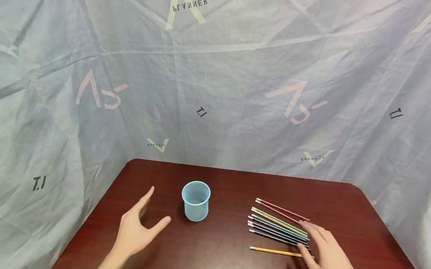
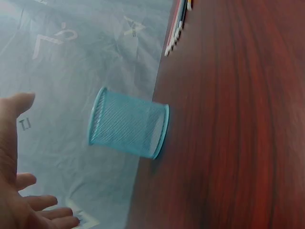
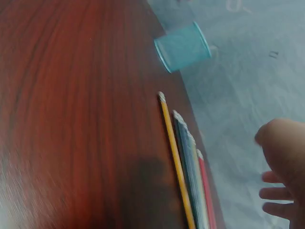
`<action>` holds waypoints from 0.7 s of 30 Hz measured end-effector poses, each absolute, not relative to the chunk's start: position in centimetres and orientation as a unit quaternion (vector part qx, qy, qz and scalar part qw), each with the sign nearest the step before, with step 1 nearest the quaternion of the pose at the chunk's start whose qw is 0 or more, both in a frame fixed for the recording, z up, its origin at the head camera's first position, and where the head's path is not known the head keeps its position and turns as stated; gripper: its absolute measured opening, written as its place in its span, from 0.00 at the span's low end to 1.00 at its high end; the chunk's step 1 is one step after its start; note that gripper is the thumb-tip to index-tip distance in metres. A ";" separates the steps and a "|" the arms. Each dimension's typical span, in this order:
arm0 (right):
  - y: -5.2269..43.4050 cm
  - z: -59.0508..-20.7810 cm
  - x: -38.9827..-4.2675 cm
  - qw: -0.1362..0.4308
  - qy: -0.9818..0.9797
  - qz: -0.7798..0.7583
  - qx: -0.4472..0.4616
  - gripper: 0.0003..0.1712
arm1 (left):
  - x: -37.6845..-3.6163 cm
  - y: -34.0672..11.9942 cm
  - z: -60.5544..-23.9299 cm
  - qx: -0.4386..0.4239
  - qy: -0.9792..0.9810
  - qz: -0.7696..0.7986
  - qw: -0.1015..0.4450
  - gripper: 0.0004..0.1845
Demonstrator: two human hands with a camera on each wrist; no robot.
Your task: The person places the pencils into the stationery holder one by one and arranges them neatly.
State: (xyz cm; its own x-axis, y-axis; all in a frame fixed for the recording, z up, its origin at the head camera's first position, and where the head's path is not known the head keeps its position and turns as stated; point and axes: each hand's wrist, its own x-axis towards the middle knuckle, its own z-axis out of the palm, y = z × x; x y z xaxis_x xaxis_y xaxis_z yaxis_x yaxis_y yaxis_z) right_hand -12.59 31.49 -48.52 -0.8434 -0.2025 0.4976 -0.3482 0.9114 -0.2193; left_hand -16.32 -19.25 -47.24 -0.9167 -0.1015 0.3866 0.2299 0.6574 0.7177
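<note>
Two bare hands work over a dark red wooden desk (image 1: 230,259) walled in by pale blue cloth (image 1: 218,89) w/ printed marks. The left hand (image 1: 135,228) hovers open just left of a small blue mesh cup (image 1: 196,200), thumb and fingers spread, gripping nothing; cup and hand are near but apart. The cup stands upright toward the desk's far-left corner, mouth up. In the left wrist view the cup (image 2: 128,123) sits just beyond the spread left hand (image 2: 19,191), not touched.

The right hand (image 1: 327,252) lies near the desk's right edge, fingers straight and relaxed, fingertips at the near ends of a row of pencils (image 1: 278,227); its grip is open, closed round nothing. The pencils lie side by side, approx. parallel, red ones farthest back, green, blue and dark ones in the middle. A single yellow pencil (image 1: 275,251) lies apart from the row, toward the desk's near edge, its end by the right fingers. The right wrist view shows the yellow pencil (image 3: 175,157) beside the others, w/ the cup (image 3: 183,46) well beyond their tips.
</note>
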 end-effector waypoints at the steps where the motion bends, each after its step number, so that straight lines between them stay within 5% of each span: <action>1: 31.0 -48.7 -12.6 0.238 -0.948 0.147 0.152 0.33 | -16.7 -19.0 -47.4 -0.033 -0.879 -0.433 0.196 0.51; 10: 28.6 -51.4 -13.4 0.216 -0.934 0.148 0.244 0.19 | -20.1 -16.7 -49.4 -0.031 -0.823 -0.548 0.146 0.50; 17: 27.8 -52.1 -13.6 0.105 -0.947 0.170 0.250 0.14 | -21.6 -14.5 -50.2 -0.058 -0.812 -0.560 0.155 0.49; 21: 27.4 -52.3 -13.7 0.091 -0.947 0.167 0.259 0.12 | -22.2 -13.9 -50.6 -0.067 -0.817 -0.551 0.155 0.49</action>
